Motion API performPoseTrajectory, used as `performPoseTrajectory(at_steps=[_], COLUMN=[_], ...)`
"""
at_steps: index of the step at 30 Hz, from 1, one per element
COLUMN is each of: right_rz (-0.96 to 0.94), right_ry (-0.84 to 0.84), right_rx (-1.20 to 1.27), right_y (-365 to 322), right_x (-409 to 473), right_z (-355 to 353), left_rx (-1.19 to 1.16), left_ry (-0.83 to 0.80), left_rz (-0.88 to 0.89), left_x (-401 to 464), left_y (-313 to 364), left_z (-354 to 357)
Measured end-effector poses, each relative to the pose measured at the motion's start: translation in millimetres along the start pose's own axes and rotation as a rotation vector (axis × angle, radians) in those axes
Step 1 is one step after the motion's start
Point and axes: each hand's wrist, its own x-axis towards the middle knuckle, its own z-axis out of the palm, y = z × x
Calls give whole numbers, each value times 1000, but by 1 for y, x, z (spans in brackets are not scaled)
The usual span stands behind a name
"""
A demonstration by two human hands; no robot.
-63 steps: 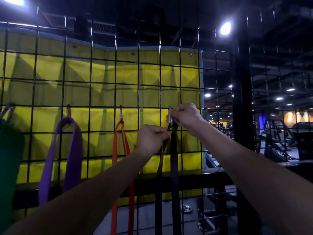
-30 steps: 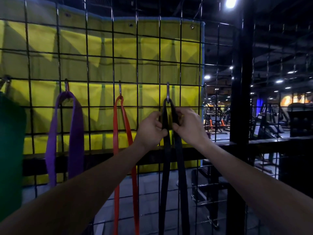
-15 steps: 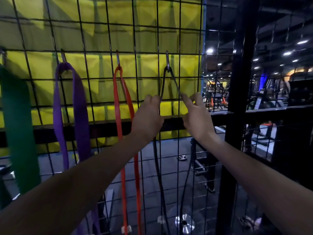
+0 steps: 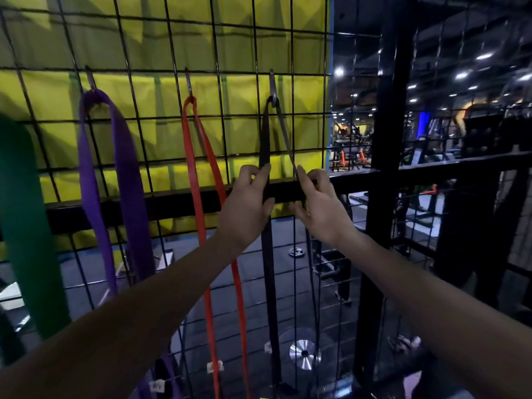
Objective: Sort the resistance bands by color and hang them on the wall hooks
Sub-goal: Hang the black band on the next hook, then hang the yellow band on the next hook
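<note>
Stage: late in the job, as I judge it. Four bands hang on the wire grid wall (image 4: 161,122), one color to each hook, and both hands are on the last of them.
Green band (image 4: 23,226): hangs at the far 9 o'clock edge of the view; its hook is out of frame.
Purple band (image 4: 86,168): looped over a hook (image 4: 91,82) at about 10 o'clock, both strands dropping straight down.
Red band (image 4: 201,180): hangs from its own hook (image 4: 188,84) near 12 o'clock, just left of the hands.
Black band (image 4: 264,139): its top loop sits on the rightmost hook (image 4: 272,84) at about 12 o'clock, and its two strands spread apart below into the hands.
Left hand (image 4: 247,205): fingers and thumb pinch the left strand, which runs on down past the wrist.
Right hand (image 4: 319,203): fingertips pinch the thinner-looking right strand just below the hook.
Done: green, purple, red and black each occupy a separate hook, so the sorting looks complete for what is visible.
Left: letting go of the black band so it hangs free, perhaps after straightening the strands. Whether more bands wait out of view cannot be told.
Surroundings: a yellow padded panel (image 4: 259,38) behind the grid and a weight plate (image 4: 303,354) on the floor at 6 o'clock.
</note>
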Motion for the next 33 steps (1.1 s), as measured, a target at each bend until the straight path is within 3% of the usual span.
performPoseTrajectory(at_steps=[3, 5, 9, 14, 18, 28, 33], right_rz=[68, 118, 319, 667, 895, 1322, 1422], right_ry=[-9, -13, -43, -196, -210, -349, -469], right_rx=[-9, -31, -86, -115, -155, -200, -212], right_y=[5, 10, 26, 45, 57, 97, 133], right_x=[-20, -37, -83, -170, -252, -447, -544], right_z=[-2, -1, 7, 36, 48, 32, 32], left_rx=[5, -22, -119, -326, -345, -448, -395], left_ry=[62, 16, -184, -508, -712, -1061, -1234], left_rz=[128, 166, 175, 185, 217, 230, 218], left_x=[-13, -24, -53, -106, -158, -270, -343], left_y=[0, 4, 14, 28, 51, 142, 191], left_z=[11, 22, 51, 108, 158, 259, 322])
